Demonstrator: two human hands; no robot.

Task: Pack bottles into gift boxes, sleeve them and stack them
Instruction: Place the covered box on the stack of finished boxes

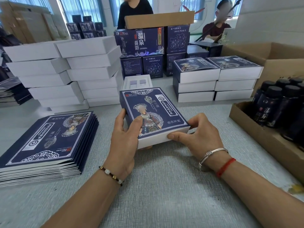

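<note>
A white gift box [153, 138] sits in a dark blue printed sleeve [151, 111] at the table's middle, its white end sticking out toward me. My left hand [125, 134] grips the sleeve's left side, thumb on top. My right hand [199, 134] holds the near right corner, thumb pressed on the box's white end. Flat blue sleeves [47, 142] lie stacked at the left. Sleeved boxes [215, 78] are stacked at the back right. Dark bottles [279, 102] stand in a cardboard tray at the right.
Plain white boxes [65, 69] are piled high at the back left. An open white box with an insert [137, 82] lies behind the held one. Blue cartons [148, 51] and a brown carton [159, 19] stand at the back, with two people behind them.
</note>
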